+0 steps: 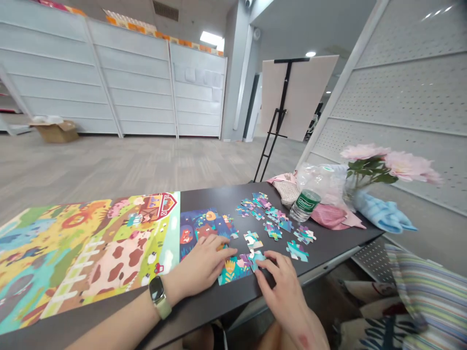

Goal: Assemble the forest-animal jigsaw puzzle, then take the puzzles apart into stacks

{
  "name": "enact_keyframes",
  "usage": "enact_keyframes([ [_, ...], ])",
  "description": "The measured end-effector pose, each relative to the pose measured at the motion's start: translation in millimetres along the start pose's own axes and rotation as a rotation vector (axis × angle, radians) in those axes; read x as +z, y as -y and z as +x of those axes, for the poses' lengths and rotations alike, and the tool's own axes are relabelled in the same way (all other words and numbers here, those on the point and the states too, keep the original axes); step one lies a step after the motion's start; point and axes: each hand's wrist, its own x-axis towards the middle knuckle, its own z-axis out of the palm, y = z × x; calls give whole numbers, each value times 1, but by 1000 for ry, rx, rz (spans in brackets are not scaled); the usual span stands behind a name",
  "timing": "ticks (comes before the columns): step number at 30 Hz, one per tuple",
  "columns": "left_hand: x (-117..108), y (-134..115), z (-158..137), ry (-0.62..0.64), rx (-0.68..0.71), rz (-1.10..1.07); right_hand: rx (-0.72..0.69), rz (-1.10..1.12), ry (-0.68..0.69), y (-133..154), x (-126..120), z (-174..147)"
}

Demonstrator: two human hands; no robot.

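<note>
jigsaw puzzle (229, 267), partly put together, lies flat on the dark surface (204, 306) between the person's two hands, its upper part deep blue with animals and its lower part teal with a yellow plant. the left hand (206, 257) rests over it, palm down, fingers slightly spread and bent, with nothing pinched between them. a watch (157, 291) with a pale green strap sits on that wrist. the right hand (282, 279) is at the puzzle's right edge, thumb and index finger pinching a teal piece (257, 258) there, next to a purple-patterned part; whether it is locked in place i cannot tell.

loose pieces (272, 230) lie scattered beyond and to the right of the puzzle, some near it, a few touching or overlapping one another. to the left, a large farm picture (120, 253) with a spotted cow, a white fence and a red barn covers much of the surface, just beside the puzzle.

near the far right end stands a water bottle (305, 205) with a green label, close to a crumpled pink cloth (328, 216), a blue cloth (386, 211) and pink flowers (397, 163). past the surface stand a black easel (280, 121) and white shelving (134, 78).
</note>
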Motion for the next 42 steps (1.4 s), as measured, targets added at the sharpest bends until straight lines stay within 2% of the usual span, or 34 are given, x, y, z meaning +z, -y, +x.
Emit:
enact_keyframes([
  [5,2,-4,1,64,73,18,-2,19,108,3,-4,7],
  [12,6,-2,3,60,76,-6,42,78,113,7,-5,12],
  [16,6,-2,2,53,79,-11,60,206,121,5,-8,21],
  [19,6,-2,2,47,83,-28,24,309,164,3,-9,32],
  [21,5,-2,1,48,78,-37,-32,309,194,-1,-7,40],
  [24,3,-3,1,50,71,-56,-82,224,168,-14,-2,51],
  [29,-5,-9,1,61,65,-74,20,125,68,-46,-4,58],
  [34,-8,-13,0,85,54,-77,82,83,-201,-82,-24,48],
  [36,-7,-12,0,81,64,-75,135,48,-268,-96,-34,39],
  [39,-5,-10,1,74,72,-69,166,-11,-196,-111,-45,20],
  [42,-4,-10,1,83,58,-63,133,-11,-88,-104,-46,0],
])
